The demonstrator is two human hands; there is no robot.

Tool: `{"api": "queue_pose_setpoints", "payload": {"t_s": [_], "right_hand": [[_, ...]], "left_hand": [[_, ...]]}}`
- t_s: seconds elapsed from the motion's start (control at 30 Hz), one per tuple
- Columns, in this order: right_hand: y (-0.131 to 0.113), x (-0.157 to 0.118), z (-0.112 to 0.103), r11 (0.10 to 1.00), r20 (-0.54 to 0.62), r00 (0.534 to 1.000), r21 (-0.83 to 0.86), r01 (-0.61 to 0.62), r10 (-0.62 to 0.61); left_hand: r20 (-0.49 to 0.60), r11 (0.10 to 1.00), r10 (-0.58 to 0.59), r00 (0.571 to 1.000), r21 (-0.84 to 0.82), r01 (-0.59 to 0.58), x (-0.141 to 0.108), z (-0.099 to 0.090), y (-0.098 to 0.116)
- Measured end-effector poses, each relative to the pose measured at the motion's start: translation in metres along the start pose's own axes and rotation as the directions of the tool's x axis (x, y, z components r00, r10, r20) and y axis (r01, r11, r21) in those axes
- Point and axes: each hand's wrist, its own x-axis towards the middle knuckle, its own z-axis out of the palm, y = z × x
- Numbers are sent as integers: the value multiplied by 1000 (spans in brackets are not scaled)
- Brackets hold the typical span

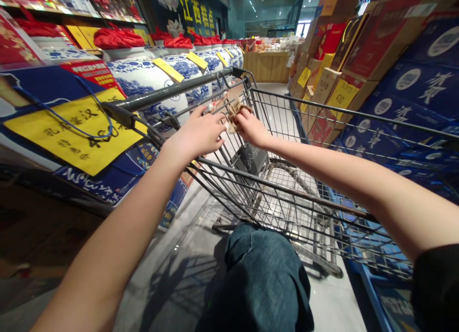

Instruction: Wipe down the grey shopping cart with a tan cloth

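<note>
A wire shopping cart (294, 193) stands before me, its grey handle bar (172, 89) at the left. My right hand (251, 127) is closed around a crumpled brown cloth (234, 113) at the handle end of the cart, near the folding seat wires. Just left of it, my left hand (201, 133) is over the cart's near upper corner with its fingers spread and nothing in them. A dark plastic panel (251, 157) hangs inside the cart below my right hand.
Blue-and-white jars (147, 81) with red cloth tops line the left, beside a blue box (39, 93) with a yellow sign. Stacked cartons (373, 40) and blue cases (423, 83) rise on the right. A wooden counter (267, 67) stands at the far end.
</note>
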Motion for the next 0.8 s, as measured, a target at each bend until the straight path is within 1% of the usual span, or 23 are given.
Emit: {"api": "queue_pose_setpoints", "payload": {"t_s": [0.03, 0.07, 0.1, 0.13, 0.17, 0.2, 0.23, 0.27, 0.3, 0.33, 0.37, 0.4, 0.43, 0.47, 0.5, 0.57, 0.6, 0.63, 0.67, 0.7, 0.77, 0.8], "right_hand": [[2, -11, 2, 999, 91, 995, -16, 29, -28], [4, -21, 2, 998, 202, 978, -17, 55, -50], [6, -29, 0, 997, 310, 948, -4, 74, -69], [9, -34, -3, 996, 387, 918, 16, 83, -82], [11, -35, -7, 996, 418, 904, 37, 79, -87], [13, -33, -11, 996, 397, 914, 56, 63, -80], [15, -27, -15, 997, 331, 942, 71, 38, -59], [16, -20, -17, 997, 239, 971, 83, 5, -25], [17, -13, -17, 995, 143, 989, 93, -34, 21], [17, -7, -16, 992, 70, 995, 99, -77, 70], [18, -3, -13, 988, 29, 993, 101, -117, 115], [18, -4, -9, 984, 20, 988, 96, -152, 151], [19, -8, -5, 981, 45, 984, 86, -174, 170], [20, -15, -1, 980, 98, 980, 74, -182, 174], [22, -24, 1, 983, 176, 971, 65, -174, 161], [28, -40, 2, 989, 366, 926, 68, -131, 97], [31, -45, 1, 990, 435, 897, 71, -121, 78], [35, -46, -2, 990, 470, 880, 72, -119, 71], [38, -44, -6, 989, 459, 885, 70, -127, 81], [39, -38, -9, 988, 404, 909, 65, -141, 103], [39, -24, -11, 983, 208, 965, 54, -176, 161], [37, -18, -10, 980, 114, 976, 51, -191, 185]], "left_hand": [[2, 1000, 1, 1000, 6, -1, 0, 0, 0], [5, 1000, 1, 1000, 14, -1, 0, -1, 0], [8, 1000, -1, 1000, 20, 0, 0, -1, 0], [12, 1000, -4, 1000, 25, 4, 0, -2, 0], [16, 1000, -8, 1000, 28, 8, 0, -3, 1], [19, 1000, -12, 1000, 28, 11, -1, -3, 2], [19, 1000, -13, 1000, 27, 13, -1, -3, 3], [15, 1000, -12, 1000, 25, 12, -2, -3, 3], [9, 1000, -9, 1000, 24, 9, -2, -3, 3], [2, 1000, -3, 1000, 23, 3, -2, -2, 3], [-3, 1000, 3, 1000, 24, -3, -2, -1, 3], [-4, 1000, 6, 1000, 24, -6, -1, -1, 2], [-2, 1000, 7, 1000, 25, -7, -1, 0, 2], [2, 1000, 5, 1000, 26, -5, -1, 0, 1], [7, 1000, 2, 1000, 28, -2, -1, 0, 1], [8, 1000, -4, 1000, 30, 4, -1, -1, 1], [5, 1000, -5, 1000, 29, 4, -2, -1, 1], [1, 1000, -3, 1000, 28, 3, -2, -1, 1], [-3, 1000, 0, 1000, 25, 0, -2, 0, 1], [-7, 1000, 4, 1000, 22, -4, -3, 0, 1], [-11, 1000, 6, 1000, 13, -6, -2, 1, 1], [-11, 1000, 4, 1000, 9, -4, -2, 1, 1]]}}
